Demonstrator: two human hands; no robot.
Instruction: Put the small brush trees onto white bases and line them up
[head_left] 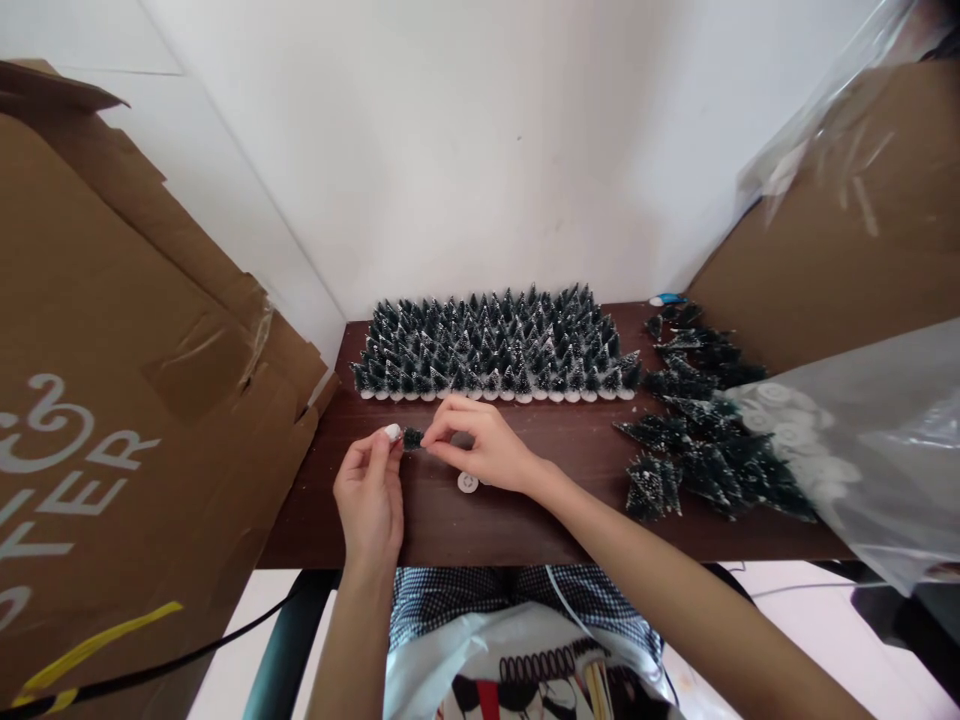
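My left hand [371, 490] pinches a small white round base [392, 432] between its fingertips. My right hand [480, 440] is closed on a tiny dark green frosted miniature tree [412, 437], held sideways with its bottom end against that base. Both hands hover just above the dark wooden table [450, 525]. A loose white base [467, 483] lies on the table under my right wrist. Behind the hands, several rows of finished trees on white bases [495, 345] stand upright against the wall.
A heap of loose miniature trees [697, 440] lies at the right. A clear plastic bag of white bases [840, 440] spills beside it. Large cardboard boxes flank the table at the left [112, 400] and right [840, 220]. A small blue object [666, 299] sits at the back right.
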